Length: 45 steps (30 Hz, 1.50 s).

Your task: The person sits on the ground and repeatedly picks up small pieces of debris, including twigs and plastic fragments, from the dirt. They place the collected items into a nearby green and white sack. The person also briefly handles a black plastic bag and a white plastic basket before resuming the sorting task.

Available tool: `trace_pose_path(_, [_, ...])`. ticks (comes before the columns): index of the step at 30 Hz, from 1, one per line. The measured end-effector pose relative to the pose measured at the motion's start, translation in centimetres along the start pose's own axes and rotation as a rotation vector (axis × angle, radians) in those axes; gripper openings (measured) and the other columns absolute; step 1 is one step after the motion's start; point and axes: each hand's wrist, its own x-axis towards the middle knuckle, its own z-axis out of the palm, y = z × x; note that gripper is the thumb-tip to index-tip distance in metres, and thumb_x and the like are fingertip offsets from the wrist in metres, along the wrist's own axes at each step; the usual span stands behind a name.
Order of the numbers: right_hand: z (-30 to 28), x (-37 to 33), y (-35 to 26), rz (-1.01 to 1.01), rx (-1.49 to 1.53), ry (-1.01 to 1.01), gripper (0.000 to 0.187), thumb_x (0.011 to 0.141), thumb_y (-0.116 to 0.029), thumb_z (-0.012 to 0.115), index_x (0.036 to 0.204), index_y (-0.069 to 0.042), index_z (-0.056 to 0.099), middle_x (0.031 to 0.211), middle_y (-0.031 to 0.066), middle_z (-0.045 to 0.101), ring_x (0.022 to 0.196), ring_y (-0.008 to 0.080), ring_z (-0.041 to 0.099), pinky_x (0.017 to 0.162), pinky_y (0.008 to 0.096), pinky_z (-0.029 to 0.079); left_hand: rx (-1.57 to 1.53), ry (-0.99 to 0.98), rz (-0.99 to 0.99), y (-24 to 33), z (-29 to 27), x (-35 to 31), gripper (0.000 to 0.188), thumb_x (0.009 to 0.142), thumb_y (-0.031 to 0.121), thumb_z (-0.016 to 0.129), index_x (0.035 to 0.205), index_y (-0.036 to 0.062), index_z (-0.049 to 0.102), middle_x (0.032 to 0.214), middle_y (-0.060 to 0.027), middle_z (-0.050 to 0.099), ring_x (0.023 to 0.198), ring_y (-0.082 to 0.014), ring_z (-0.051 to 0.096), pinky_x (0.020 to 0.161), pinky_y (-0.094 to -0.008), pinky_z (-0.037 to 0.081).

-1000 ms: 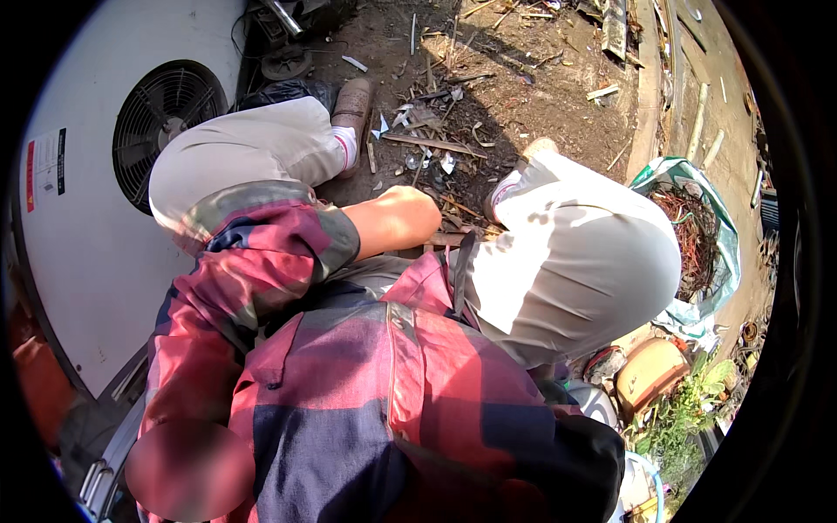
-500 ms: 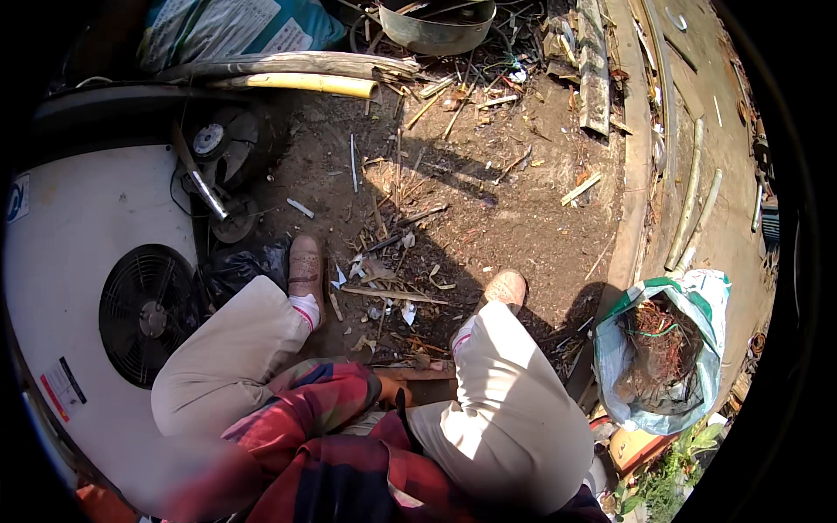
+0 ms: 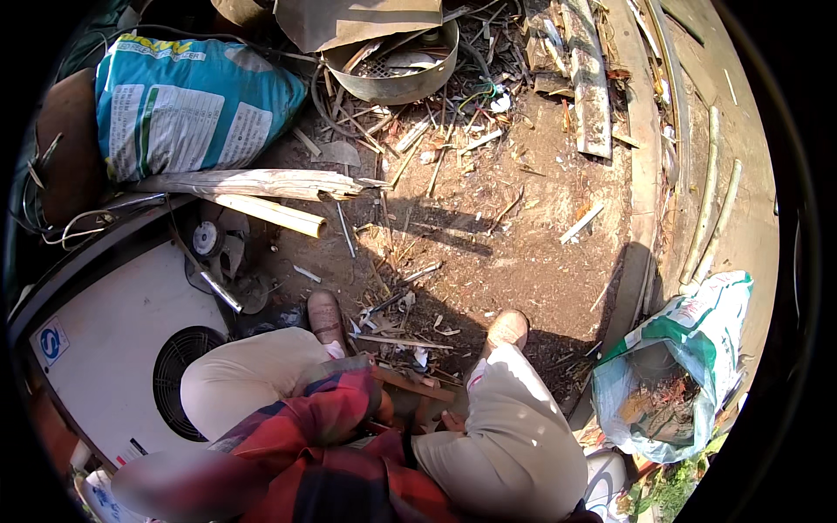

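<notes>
I sit with knees apart, and both my hands are low between my thighs, largely covered by my checked sleeves and light trousers. My left hand [image 3: 384, 408] shows only as a sliver past the red and dark checked cuff [image 3: 344, 394]; its fingers are hidden. By the inner edge of my right thigh [image 3: 501, 444], a small part of my right hand [image 3: 452, 421] shows in shadow. What either hand holds, if anything, I cannot make out. Just in front of the hands lies a reddish-brown wooden strip [image 3: 414, 383].
A white metal panel with a black fan grille [image 3: 185, 383] is at my left. At the right stands an open woven sack [image 3: 610, 405] with tangled reddish wire. Ahead lie a blue bag [image 3: 253, 83], a weathered log [image 3: 253, 181], a yellow tube [image 3: 270, 213] and a round metal pan [image 3: 397, 85].
The view has tilted up and turned, so more of the blue bag and metal pan shows. A bit of my right hand now shows beside the thigh, where none did before.
</notes>
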Motion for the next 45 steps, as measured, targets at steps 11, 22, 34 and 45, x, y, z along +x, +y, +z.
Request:
trace_pose_path(11, [1.1,1.4,1.6,-0.078,0.090,0.076,0.028,0.090,-0.016,0.056,0.115,-0.004,0.061,0.108,0.0120,0.064,0.087,0.0213,0.066,0.069,0.0338,0.053,0.394,0.163,-0.259,0.1,-7.1,1.8,0.036,0.092,0.034,0.051,0.106,0.0056,0.067,0.095,-0.0067,0.066,0.083,-0.0225,0.062,0.082,-0.0425,0.047])
trace_pose_path(22, [0.2,-0.5,5.4,-0.188,0.180,0.201,0.028,0.090,-0.016,0.057,0.115,-0.004,0.061,0.109,0.0117,0.064,0.087,0.0210,0.065,0.068,0.0339,0.053,-0.291,1.149,0.236,8.9,-6.7,-16.1,0.020,0.090,0.024,0.054,0.085,0.0080,0.065,0.077,-0.0019,0.061,0.071,-0.0164,0.060,0.071,-0.0368,0.047])
trace_pose_path(34, [-7.3,-0.2,2.9,-0.425,0.039,0.500,0.028,0.090,-0.017,0.057,0.115,-0.004,0.060,0.109,0.0113,0.064,0.086,0.0207,0.065,0.067,0.0339,0.053,0.029,2.076,0.622,14.0,7.1,-23.2,0.024,0.088,0.017,0.057,0.108,0.0070,0.065,0.099,-0.0128,0.069,0.088,-0.0247,0.066,0.080,-0.0344,0.050])
trace_pose_path(45, [-17.2,-26.2,-16.5,-1.261,0.392,0.323,0.029,0.095,-0.013,0.054,0.120,0.001,0.054,0.114,0.0108,0.061,0.089,0.0169,0.064,0.071,0.0260,0.053,0.714,2.041,0.945,14.7,28.6,-26.1,0.024,0.083,0.006,0.062,0.107,0.0040,0.060,0.106,-0.0133,0.061,0.096,-0.0342,0.061,0.080,-0.0390,0.051])
